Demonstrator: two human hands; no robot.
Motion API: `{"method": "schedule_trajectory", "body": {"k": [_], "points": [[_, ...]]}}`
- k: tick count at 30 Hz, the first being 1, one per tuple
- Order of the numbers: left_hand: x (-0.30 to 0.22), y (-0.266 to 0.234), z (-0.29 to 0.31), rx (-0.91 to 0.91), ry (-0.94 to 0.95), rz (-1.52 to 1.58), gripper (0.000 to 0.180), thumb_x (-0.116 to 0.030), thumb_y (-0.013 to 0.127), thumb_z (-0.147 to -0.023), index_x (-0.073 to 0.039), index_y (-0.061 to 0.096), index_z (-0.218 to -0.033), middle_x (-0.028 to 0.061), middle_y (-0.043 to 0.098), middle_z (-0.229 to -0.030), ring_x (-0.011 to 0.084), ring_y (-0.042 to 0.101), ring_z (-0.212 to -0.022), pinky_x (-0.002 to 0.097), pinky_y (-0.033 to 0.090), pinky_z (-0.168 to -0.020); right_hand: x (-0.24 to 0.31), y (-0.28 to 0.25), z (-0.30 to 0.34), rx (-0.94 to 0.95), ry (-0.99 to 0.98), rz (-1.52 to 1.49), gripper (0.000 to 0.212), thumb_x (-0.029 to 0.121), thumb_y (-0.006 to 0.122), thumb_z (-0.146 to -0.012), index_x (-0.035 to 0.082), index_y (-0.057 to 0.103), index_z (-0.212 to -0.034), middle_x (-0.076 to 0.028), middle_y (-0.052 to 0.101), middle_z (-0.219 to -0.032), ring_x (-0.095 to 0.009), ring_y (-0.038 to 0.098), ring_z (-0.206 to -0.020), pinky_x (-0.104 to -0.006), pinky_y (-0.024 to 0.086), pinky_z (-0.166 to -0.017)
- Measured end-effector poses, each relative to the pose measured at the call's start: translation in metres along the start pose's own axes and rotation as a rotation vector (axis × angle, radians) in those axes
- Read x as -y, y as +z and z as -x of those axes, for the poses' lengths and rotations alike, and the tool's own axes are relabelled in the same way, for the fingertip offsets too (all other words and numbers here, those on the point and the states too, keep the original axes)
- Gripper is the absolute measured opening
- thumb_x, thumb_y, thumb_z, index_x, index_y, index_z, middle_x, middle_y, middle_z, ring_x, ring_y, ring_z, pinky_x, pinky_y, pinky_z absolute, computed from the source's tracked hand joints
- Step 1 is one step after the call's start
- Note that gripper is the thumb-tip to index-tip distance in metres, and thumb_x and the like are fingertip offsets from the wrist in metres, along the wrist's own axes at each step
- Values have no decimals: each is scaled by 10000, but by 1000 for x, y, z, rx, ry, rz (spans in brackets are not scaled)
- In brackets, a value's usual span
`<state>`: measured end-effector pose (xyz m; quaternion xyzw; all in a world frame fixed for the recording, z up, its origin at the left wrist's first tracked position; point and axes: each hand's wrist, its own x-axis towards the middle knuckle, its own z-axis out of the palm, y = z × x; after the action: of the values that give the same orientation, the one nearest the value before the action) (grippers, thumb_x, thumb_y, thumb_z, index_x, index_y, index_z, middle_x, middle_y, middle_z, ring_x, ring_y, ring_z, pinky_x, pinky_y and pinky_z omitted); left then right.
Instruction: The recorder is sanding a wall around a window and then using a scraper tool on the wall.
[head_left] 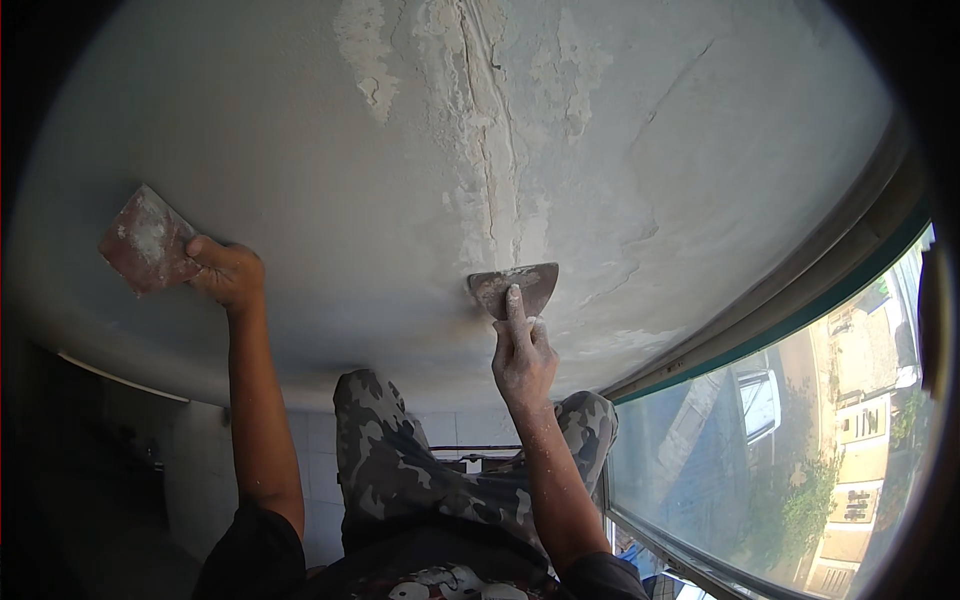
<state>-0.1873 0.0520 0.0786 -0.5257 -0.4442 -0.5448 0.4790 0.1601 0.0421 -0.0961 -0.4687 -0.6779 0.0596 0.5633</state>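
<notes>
My right hand (523, 360) grips a putty knife (530, 285), its index finger laid along the dull metal blade. The wide edge of that blade meets the wall at the lower end of a rough, cracked strip of filler (490, 150). Off to the left, my left hand (228, 270) is closed on a reddish-brown, roughly square flat piece (148, 240) smeared with whitish paste. The thumb lies over its near corner. Whether it is a plastic scraper or a sheet of another kind, I cannot tell.
The grey wall (300, 180) has flaking patches and a thin crack at the right. A window (720, 430) with a teal-edged frame stands at the right, a street beyond it. Below are my legs in camouflage trousers (390, 450) and pale tiles (320, 480).
</notes>
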Motion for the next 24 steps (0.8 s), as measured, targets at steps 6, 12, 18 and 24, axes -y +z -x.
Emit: {"method": "schedule_trajectory", "body": {"k": [6,12,18,24], "points": [[20,-8,-3,27,-52,49,466,-267,332,-1106,128,322,-1353,279,449,-1343,305,520,-1242,392,461,-994,32,-13,-34,34,-15,11,614,68,701,-899,157,509,-1476,-116,610,-799,-256,596,-613,-386,500,-531],[-8,2,-11,-17,10,64,451,-229,353,-1099,126,351,-1377,311,425,-1384,357,515,-1250,443,408,-1044,11,-7,-17,-12,-50,27,635,87,712,-874,233,535,-1465,-70,542,-740,-198,542,-532,-352,476,-482],[-55,-9,-50,83,349,-223,392,-170,409,-1079,93,475,-1362,238,492,-1452,406,467,-1350,508,303,-1143,41,-26,-45,2,-44,73,619,99,671,-907,244,502,-1485,-75,572,-776,-231,585,-552,-371,500,-492],[-155,29,-111,425,580,-145,587,-146,632,-913,-225,496,-1479,-42,450,-1555,234,329,-1488,488,215,-1229,27,-19,-32,-4,-40,91,597,124,673,-927,250,500,-1484,-97,584,-773,-257,597,-573,-391,493,-500]]}}
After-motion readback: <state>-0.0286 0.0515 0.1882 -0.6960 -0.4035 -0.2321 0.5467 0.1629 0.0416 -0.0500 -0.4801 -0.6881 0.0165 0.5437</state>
